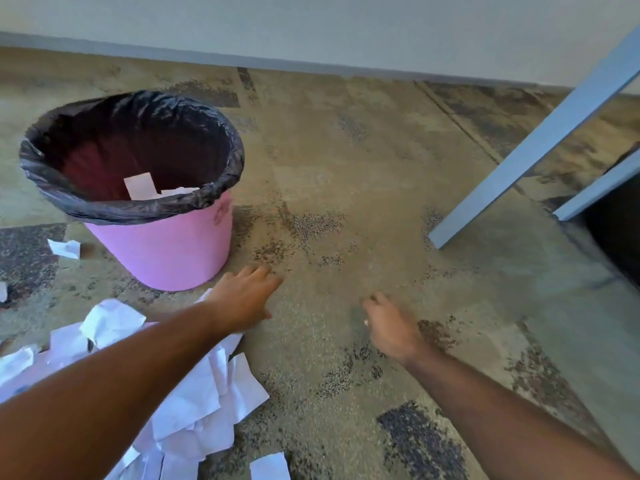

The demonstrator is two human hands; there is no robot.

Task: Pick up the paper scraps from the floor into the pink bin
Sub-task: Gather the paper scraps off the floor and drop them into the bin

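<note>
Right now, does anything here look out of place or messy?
Yes. Torn white paper scraps lie heaped on the patterned carpet under the left arm, and one lies beside the pink plastic bin.

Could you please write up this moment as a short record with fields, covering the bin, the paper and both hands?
bin: pink bin upright on the carpet, lined with a black bag
bin contents: a few white scraps inside
floor paper: pile of paper scraps below the bin, partly under the left arm; one loose scrap left of the bin
left hand: fingers straight, over the pile's edge, no grip
right hand: fingers loosely curled; a small white bit at them, grip unclear
other: grey furniture leg at right
</note>
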